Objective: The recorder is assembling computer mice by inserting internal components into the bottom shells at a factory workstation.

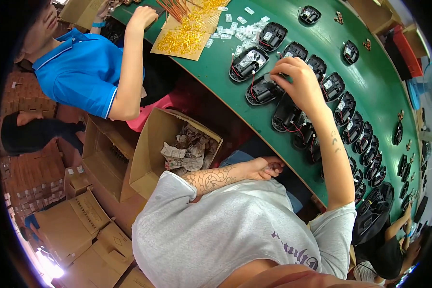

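My right hand (295, 79) reaches over the green table, its thumb and fingers pinched on a small clear plastic piece (270, 79). Just below it lies a black oval plastic housing (262, 91) with a red wire. Another black housing (249, 63), beside it, has a clear piece set inside. My left hand (268, 168) is curled closed by the table's near edge, against my body; what its fingers hold, if anything, is hidden. Loose clear plastic pieces (242, 31) are scattered beyond the housings.
Rows of black housings (344, 108) run along the green table (211, 67) to the right. Small yellow parts (187, 38) lie on cardboard at the far left. A co-worker in a blue shirt (81, 72) sits left. An open carton (151, 151) with crumpled paper stands beside me.
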Available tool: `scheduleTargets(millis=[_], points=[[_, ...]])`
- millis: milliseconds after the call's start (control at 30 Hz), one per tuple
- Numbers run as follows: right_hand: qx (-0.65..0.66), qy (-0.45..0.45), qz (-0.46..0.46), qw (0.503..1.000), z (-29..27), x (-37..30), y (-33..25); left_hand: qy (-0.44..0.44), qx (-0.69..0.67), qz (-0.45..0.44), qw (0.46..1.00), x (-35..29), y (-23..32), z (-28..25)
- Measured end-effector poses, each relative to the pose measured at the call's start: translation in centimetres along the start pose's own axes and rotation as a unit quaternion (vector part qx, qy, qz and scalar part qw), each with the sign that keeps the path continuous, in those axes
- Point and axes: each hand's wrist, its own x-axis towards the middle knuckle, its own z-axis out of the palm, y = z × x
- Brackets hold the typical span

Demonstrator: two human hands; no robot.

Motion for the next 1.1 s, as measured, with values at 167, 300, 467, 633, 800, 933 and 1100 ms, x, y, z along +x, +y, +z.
scheduleTargets(millis=[167,300,467,633,800,933,1100], points=[[0.105,0.004,0.184,0.977,-5.0,-1.7,-2.7,-0.004,0.448,0.193,0.873,-5.9,-0.4,5.6],[0.147,0.072,0.282,0.945,-5.7,-4.9,-5.6,0.164,0.614,0.607,0.477,-12.7,3.4,9.9],[0.143,0.1,0.305,0.936,-2.1,-4.4,-9.1,0.336,0.671,0.611,0.253,-13.9,9.1,10.3],[0.036,0.102,0.234,0.966,2.2,-3.0,-9.3,0.345,0.713,0.589,0.159,-13.3,10.2,9.9],[-0.054,0.121,0.206,0.97,4.4,-2.6,-7.7,0.344,0.718,0.583,0.163,-13.0,10.0,10.0],[-0.097,0.111,0.218,0.965,5.2,-2.8,-7.4,0.347,0.706,0.595,0.163,-12.8,9.7,9.5],[-0.097,0.137,0.213,0.962,5.5,-2.7,-6.9,0.352,0.707,0.592,0.163,-12.7,9.7,9.6]])
